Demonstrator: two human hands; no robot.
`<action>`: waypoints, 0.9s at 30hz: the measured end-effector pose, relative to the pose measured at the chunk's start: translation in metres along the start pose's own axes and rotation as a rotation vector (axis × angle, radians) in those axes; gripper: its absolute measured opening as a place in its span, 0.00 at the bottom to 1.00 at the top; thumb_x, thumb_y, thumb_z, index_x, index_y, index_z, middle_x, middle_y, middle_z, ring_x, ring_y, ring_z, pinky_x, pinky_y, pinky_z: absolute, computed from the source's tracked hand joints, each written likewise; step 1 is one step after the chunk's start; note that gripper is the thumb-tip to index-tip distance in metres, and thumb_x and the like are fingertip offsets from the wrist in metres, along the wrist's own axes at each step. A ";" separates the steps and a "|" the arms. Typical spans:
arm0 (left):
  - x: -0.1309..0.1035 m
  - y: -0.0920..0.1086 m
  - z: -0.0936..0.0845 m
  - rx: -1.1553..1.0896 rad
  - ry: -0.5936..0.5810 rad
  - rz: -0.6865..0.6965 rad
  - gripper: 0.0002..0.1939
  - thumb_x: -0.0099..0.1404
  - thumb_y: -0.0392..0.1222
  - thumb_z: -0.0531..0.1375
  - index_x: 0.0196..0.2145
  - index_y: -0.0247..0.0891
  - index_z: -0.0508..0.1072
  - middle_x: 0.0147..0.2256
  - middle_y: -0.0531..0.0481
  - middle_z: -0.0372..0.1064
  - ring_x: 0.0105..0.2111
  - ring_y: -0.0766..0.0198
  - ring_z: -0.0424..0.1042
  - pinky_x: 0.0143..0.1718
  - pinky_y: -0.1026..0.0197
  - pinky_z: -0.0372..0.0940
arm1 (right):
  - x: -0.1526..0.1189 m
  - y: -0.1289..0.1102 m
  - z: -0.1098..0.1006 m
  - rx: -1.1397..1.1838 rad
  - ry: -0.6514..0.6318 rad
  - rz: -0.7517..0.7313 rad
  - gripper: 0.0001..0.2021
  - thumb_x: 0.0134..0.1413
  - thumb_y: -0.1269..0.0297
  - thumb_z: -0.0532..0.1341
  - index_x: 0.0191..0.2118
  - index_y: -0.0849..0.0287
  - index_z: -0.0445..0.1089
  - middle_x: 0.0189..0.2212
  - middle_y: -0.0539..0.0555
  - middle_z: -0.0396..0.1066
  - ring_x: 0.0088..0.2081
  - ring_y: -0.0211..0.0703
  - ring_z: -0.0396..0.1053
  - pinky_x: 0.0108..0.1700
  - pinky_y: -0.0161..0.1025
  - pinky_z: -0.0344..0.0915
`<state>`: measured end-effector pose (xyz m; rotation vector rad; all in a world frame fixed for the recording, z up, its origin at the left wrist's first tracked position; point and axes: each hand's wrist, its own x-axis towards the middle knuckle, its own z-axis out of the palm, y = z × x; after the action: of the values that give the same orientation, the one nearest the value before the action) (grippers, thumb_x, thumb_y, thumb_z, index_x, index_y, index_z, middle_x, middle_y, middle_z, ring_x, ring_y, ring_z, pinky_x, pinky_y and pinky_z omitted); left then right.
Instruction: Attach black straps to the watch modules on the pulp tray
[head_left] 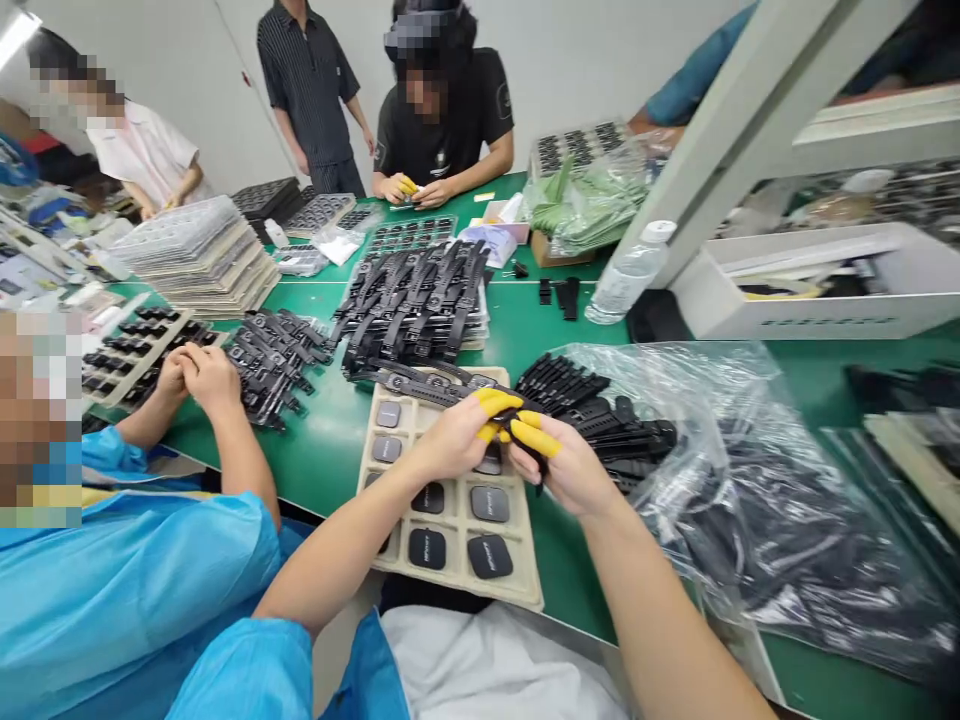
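Head view: left hand (459, 437) and right hand (568, 472) both pinching a black watch strap (508, 416), over beige compartment tray's (456, 530) one o'clock corner; probably light, bendy, not fragile; grip near ends.

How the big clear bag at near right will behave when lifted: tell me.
The clear bag would probably sag and fold, as its film looks thin and creased. Its weight would likely pull toward the near right, where dark contents fill it. The black straps crowded at its left end might shift along with it.
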<state>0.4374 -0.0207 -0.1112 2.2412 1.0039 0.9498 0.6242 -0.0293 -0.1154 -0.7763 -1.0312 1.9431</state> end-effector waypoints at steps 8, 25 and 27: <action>0.003 -0.003 -0.001 0.035 0.037 0.040 0.29 0.68 0.27 0.50 0.64 0.39 0.67 0.58 0.38 0.70 0.62 0.53 0.69 0.65 0.46 0.67 | 0.004 -0.003 0.004 0.101 -0.005 -0.029 0.19 0.55 0.48 0.71 0.32 0.57 0.66 0.13 0.43 0.61 0.15 0.31 0.51 0.20 0.32 0.46; 0.010 -0.007 -0.014 0.322 -0.032 0.052 0.21 0.75 0.41 0.52 0.62 0.37 0.69 0.54 0.38 0.69 0.57 0.50 0.70 0.60 0.46 0.70 | 0.014 -0.014 -0.004 0.220 -0.063 0.082 0.24 0.49 0.46 0.73 0.34 0.57 0.63 0.14 0.39 0.60 0.15 0.28 0.48 0.19 0.30 0.42; 0.011 -0.007 -0.016 0.340 -0.041 0.045 0.21 0.75 0.41 0.51 0.62 0.38 0.70 0.53 0.39 0.70 0.55 0.50 0.71 0.59 0.46 0.71 | 0.015 -0.012 -0.005 0.217 -0.066 0.079 0.24 0.49 0.45 0.73 0.34 0.57 0.63 0.14 0.40 0.60 0.16 0.28 0.48 0.19 0.30 0.42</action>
<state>0.4277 -0.0057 -0.1017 2.5583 1.1737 0.7955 0.6246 -0.0102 -0.1092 -0.6427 -0.8207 2.1186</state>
